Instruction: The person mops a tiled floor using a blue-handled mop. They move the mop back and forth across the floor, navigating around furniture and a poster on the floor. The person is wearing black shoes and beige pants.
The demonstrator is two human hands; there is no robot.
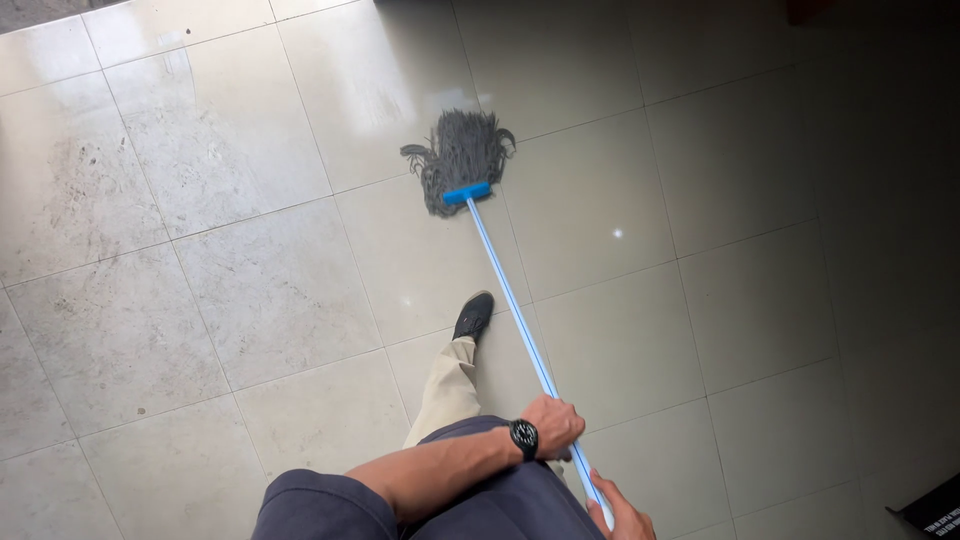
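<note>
A mop with a grey string head (460, 158) and a blue clamp lies spread on the tiled floor ahead of me. Its long light-blue handle (510, 295) runs back toward me. My left hand (553, 424), with a black watch on the wrist, grips the handle from above. My right hand (622, 510) holds the handle lower down, at the bottom edge of the view and partly cut off. My leg in beige trousers and a black shoe (474, 314) steps forward just left of the handle.
The floor (250, 290) is large glossy beige tiles, with dirty smudges at the left and a bright reflection near the mop head. The right side lies in shadow. A dark object (935, 508) sits at the bottom right corner.
</note>
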